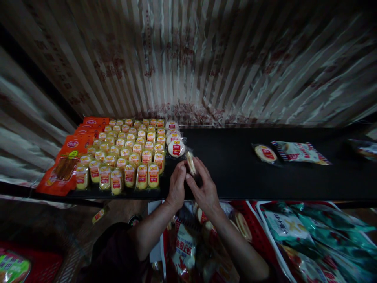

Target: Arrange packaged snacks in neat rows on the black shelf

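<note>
At the front of the black shelf, a round pastry in clear wrapping (191, 162) stands edge-on between my two hands. My right hand (205, 188) grips it, with the fingers behind and the thumb toward me. My left hand (177, 185) is closed against its left side, the fingertips partly hidden. Just beyond and to the left, white round wrapped pastries (176, 148) stand in a short row from front to back. Further left, several rows of small yellow wrapped cakes (129, 175) stand upright with their red labels toward me.
Orange snack packets (63, 165) overlap at the shelf's left end. On the right lie a round wrapped pastry (265, 153) and a striped packet (300, 152). Below the shelf are a red basket (250, 214) and a white-rimmed crate (272, 243) with green bags. One small packet (98, 215) lies lower left.
</note>
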{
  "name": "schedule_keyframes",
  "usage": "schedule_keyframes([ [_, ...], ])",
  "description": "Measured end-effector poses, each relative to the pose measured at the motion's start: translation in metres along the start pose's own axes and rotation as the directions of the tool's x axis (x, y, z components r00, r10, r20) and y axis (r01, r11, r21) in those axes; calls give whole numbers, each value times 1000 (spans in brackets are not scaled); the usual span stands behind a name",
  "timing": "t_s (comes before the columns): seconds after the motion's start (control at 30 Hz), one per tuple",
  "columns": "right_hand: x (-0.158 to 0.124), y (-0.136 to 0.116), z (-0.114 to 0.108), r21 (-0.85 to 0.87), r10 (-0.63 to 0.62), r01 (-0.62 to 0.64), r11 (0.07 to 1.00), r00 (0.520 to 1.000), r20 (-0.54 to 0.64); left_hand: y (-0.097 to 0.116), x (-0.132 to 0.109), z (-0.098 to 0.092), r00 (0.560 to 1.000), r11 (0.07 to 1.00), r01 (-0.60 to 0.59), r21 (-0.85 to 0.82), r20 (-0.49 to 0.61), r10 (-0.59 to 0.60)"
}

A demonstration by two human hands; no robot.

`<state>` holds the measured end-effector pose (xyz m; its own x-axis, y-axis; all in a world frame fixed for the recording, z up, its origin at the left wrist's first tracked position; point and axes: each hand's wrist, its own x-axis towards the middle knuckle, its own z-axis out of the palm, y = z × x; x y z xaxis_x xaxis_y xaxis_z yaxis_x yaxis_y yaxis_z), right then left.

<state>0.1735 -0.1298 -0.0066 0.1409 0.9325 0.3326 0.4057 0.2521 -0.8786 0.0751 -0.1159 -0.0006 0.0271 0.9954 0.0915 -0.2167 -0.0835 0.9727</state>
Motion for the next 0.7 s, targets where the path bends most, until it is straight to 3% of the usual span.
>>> schedule_keyframes([
  [0.13,-4,2,-1,-178,-110,115,977,993,39,-6,3,-2,995,980,89,-176,-21,-94],
  [0.3,-3,2,1,-211,-156,164,964,986,50,-15,10,-1,974,895,185,-407,-47,-222],
  [0.5,1,5,1,-165,-113,103,981,992,-56,-4,16,2,942,774,246,-583,-46,-334],
  [0.7,4,6,-1,-193,-102,79,978,988,-112,-2,17,3,924,719,270,-641,-36,-380],
])
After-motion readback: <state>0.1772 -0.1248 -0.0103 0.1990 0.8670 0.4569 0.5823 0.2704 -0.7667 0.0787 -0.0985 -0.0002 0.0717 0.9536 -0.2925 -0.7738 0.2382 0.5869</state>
